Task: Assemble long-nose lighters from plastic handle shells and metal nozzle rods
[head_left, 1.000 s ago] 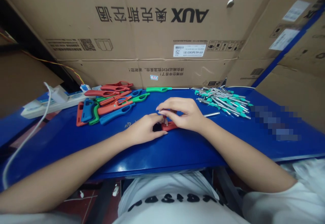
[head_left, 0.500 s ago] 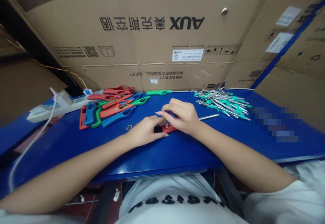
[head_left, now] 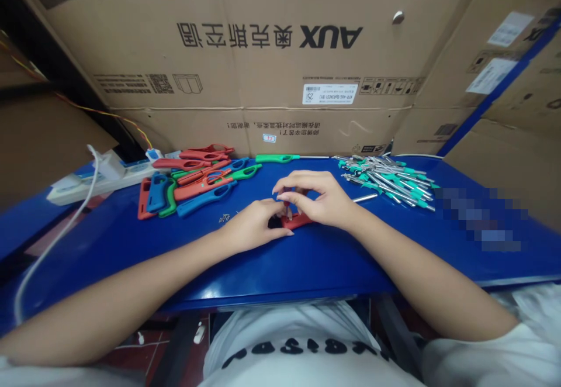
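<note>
A red plastic lighter shell point(head_left: 298, 221) lies on the blue table point(head_left: 307, 258) between my hands. My left hand point(head_left: 254, 226) is closed around its left end, fingers curled on it. My right hand point(head_left: 318, 197) covers its right part, thumb and forefinger pinched over the middle of the shell. A thin metal tube point(head_left: 364, 198) sticks out to the right from under my right hand. What the pinching fingers press on is too small to make out.
A pile of red, blue and green lighter shells point(head_left: 193, 179) lies at the left. One green lighter point(head_left: 276, 158) lies by the cardboard boxes point(head_left: 272, 54). A heap of metal tubes with teal ends point(head_left: 385, 173) lies at the right. A white power strip point(head_left: 96, 178) sits far left.
My right hand's fingers have shifted slightly over the red shell, pinching closer to its middle. Both hands stay in the same place on the table.
</note>
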`<state>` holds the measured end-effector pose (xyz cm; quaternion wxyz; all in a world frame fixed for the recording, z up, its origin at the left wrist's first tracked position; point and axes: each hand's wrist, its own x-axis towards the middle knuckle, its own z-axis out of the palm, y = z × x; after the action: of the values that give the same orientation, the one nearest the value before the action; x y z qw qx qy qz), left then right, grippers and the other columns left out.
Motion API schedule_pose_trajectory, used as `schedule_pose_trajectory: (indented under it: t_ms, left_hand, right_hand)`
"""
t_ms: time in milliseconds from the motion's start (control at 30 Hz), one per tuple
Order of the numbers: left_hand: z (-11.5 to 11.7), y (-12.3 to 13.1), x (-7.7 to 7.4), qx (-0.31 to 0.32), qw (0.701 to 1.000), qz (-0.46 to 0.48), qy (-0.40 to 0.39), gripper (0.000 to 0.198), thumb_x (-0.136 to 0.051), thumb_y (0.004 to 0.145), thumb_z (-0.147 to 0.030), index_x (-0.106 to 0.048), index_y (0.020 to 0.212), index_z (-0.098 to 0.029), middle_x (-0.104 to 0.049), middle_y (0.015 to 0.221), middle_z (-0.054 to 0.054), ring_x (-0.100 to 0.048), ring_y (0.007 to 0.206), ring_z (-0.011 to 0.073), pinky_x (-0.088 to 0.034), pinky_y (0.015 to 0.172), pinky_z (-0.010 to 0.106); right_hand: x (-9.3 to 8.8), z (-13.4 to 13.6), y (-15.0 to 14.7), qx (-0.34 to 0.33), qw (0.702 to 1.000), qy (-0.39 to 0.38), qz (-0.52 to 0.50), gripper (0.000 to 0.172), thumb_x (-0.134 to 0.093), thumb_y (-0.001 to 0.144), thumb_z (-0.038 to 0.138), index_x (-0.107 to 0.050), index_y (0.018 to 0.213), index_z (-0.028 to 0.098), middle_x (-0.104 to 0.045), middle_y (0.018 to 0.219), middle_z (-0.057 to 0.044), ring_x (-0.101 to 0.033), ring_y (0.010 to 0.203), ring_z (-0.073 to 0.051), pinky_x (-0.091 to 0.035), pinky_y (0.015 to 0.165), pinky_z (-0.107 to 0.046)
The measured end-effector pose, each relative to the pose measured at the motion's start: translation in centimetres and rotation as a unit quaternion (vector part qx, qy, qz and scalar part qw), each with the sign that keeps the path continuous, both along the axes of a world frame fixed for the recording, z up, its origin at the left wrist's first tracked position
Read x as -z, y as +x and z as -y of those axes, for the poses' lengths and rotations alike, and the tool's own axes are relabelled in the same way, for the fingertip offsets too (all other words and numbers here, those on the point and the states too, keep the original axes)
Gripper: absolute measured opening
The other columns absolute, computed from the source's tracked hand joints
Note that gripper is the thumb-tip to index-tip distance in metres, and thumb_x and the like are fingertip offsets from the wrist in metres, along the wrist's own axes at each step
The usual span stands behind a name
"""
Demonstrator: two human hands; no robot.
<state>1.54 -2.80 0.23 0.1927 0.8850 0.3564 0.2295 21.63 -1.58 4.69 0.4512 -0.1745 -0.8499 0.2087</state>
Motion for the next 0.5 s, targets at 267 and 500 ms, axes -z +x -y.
schedule_pose_trajectory:
  t_ms: [267, 500]
  left_hand:
    - [0.3, 0.4, -0.1, -0.013, 0.999, 0.024, -0.021, 0.02, -0.079, 0.081, -0.024, -0.066, 0.094, -0.017, -0.072, 0.091, 0.002, -0.068, 0.081, 0.0188, -0.05, 0.073, 0.028]
    - [0.9, 0.9, 0.1, -0.035, 0.997, 0.062, -0.026, 0.011, -0.075, 0.081, -0.017, -0.065, 0.087, -0.017, -0.073, 0.084, 0.0, -0.069, 0.076, 0.017, -0.05, 0.07, 0.026]
  right_hand:
    - [0.5, 0.7, -1.0, 0.123, 0.984, 0.125, -0.001, 0.013, -0.061, 0.096, 0.019, -0.073, 0.095, 0.014, -0.069, 0.083, -0.005, -0.061, 0.069, -0.012, -0.05, 0.071, -0.024]
    - [0.8, 2.4, -1.6, 0.237, 0.951, 0.177, 0.089, 0.025, -0.053, 0.101, 0.026, -0.074, 0.105, 0.013, -0.072, 0.087, -0.008, -0.065, 0.072, -0.015, -0.049, 0.066, -0.026]
